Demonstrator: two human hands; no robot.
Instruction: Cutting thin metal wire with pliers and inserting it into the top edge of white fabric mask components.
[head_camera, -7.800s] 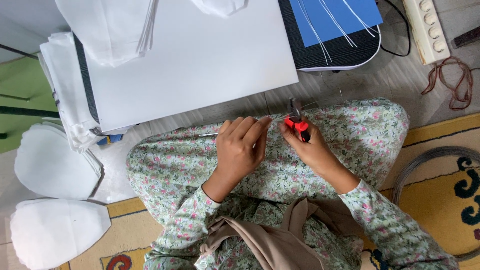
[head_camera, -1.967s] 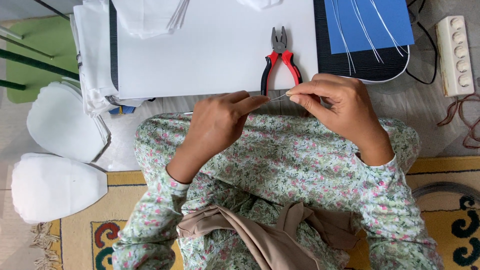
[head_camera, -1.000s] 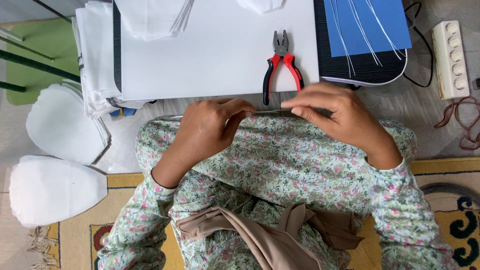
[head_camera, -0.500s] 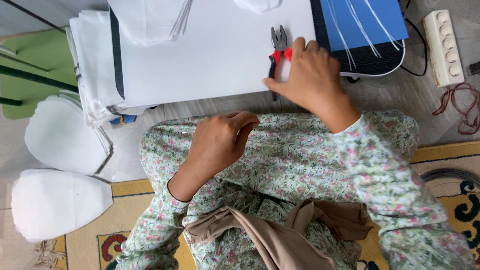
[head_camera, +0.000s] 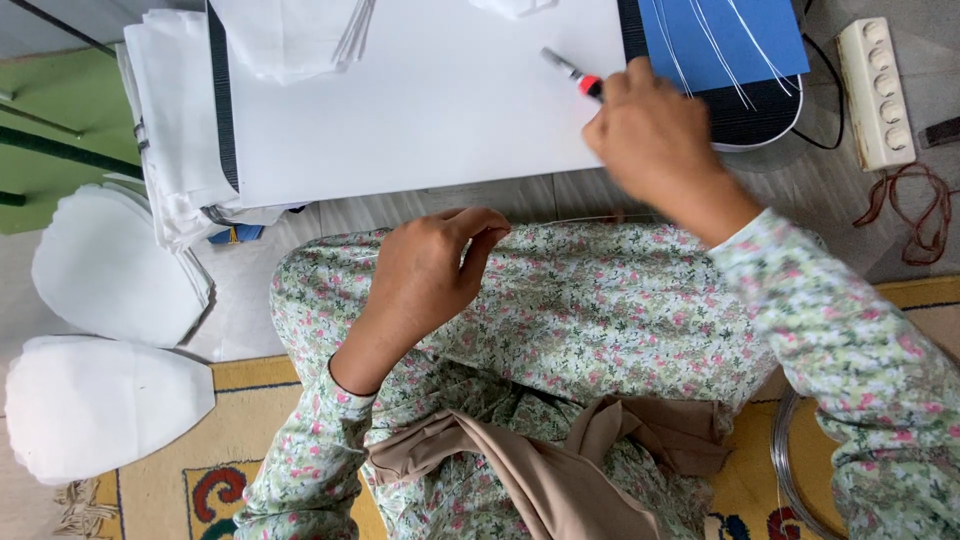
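Observation:
My right hand (head_camera: 655, 140) is closed around the red-handled pliers (head_camera: 572, 72) at the right edge of the white board (head_camera: 420, 110). The metal jaws of the pliers stick out to the upper left of my fist, lifted off the board. My left hand (head_camera: 435, 270) rests on my flowered lap and pinches one end of a thin wire (head_camera: 560, 219), which runs rightward across the lap edge. Most of the pliers' handles are hidden inside my fist.
A blue sheet with thin white wires (head_camera: 725, 40) lies on a dark pad at top right. A white power strip (head_camera: 873, 90) and a brown cord (head_camera: 920, 210) sit on the floor at right. White cut fabric shapes (head_camera: 110, 400) are stacked at left. A wire coil (head_camera: 790, 470) lies at lower right.
My right hand let go of the wire, reached up to the board and took hold of the pliers, lifting them. My left hand stayed on the lap with the wire.

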